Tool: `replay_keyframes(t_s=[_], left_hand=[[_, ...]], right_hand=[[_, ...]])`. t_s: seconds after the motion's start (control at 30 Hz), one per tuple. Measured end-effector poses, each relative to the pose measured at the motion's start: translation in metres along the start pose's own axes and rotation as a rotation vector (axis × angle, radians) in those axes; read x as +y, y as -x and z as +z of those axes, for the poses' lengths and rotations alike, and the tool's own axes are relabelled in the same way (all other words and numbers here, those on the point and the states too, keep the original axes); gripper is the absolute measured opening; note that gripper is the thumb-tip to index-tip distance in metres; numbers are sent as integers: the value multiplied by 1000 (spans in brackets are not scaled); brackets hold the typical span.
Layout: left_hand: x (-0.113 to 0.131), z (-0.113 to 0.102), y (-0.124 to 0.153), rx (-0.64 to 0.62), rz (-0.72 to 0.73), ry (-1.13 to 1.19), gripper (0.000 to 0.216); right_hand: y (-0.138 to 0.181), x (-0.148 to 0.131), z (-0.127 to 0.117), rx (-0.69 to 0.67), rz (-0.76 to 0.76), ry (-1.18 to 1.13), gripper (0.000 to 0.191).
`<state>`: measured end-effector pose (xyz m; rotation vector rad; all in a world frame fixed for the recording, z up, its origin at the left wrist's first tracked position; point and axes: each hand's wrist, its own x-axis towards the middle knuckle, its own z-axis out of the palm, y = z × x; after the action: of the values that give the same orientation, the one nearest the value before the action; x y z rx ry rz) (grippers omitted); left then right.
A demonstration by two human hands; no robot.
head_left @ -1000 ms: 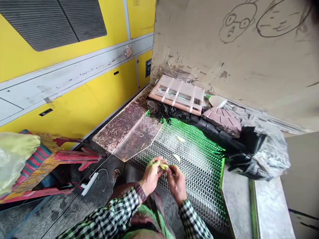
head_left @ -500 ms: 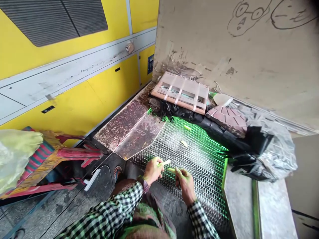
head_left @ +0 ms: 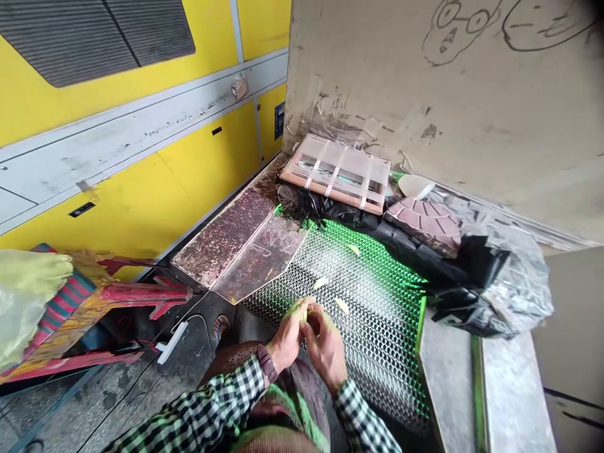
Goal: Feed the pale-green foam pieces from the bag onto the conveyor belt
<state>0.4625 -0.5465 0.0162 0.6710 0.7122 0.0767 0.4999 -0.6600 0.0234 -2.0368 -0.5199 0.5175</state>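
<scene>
My left hand (head_left: 287, 336) and my right hand (head_left: 325, 349) are together over the near edge of a metal mesh belt (head_left: 377, 333). The fingers of both are closed around a small, slim yellow-green piece (head_left: 303, 314), mostly hidden by them; its kind is unclear. Three similar pale yellow-green pieces lie apart on the mesh: one pale piece (head_left: 320, 283) just beyond my fingertips, a second piece (head_left: 342, 306) to the right, and a third piece (head_left: 353, 250) farther back under green light.
A stained metal plate (head_left: 240, 239) borders the belt on the left, a grey metal side panel (head_left: 448, 371) on the right. Black plastic sheeting (head_left: 406, 242) and a taped framed panel (head_left: 337, 170) lie at the back. A red stand (head_left: 141, 292) is at left.
My hands have come together, and the pale piece from my left hand now lies on the mesh. The other two loose pieces have shifted nearer to me.
</scene>
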Motion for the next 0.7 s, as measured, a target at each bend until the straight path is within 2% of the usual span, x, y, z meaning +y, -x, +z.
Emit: replay_keyframes(t_s=[0.1,0.23,0.37,0.47,0.63,0.7], left_hand=[[-4,-2,-2,3,-54,127,41],[-8,-12,-5,40,-96,111,32],[-14,-11,-4,39,-77,110,33],[-14,-9,-5,18,-25,105,38],[-10,-12,-8,24,2,5,48],[-9,-12,-8,28,12,-48,49]], right_hand=[[-3,7,7,39,36,-72,32],[-6,22,-4,58,155,-136,36],[-10,18,-10,-61,136,-155,35],[-10,14,-5,-98,79,-192,33],[-5,20,11,-44,215,-315,39],[-4,23,14,-31,208,-334,41]])
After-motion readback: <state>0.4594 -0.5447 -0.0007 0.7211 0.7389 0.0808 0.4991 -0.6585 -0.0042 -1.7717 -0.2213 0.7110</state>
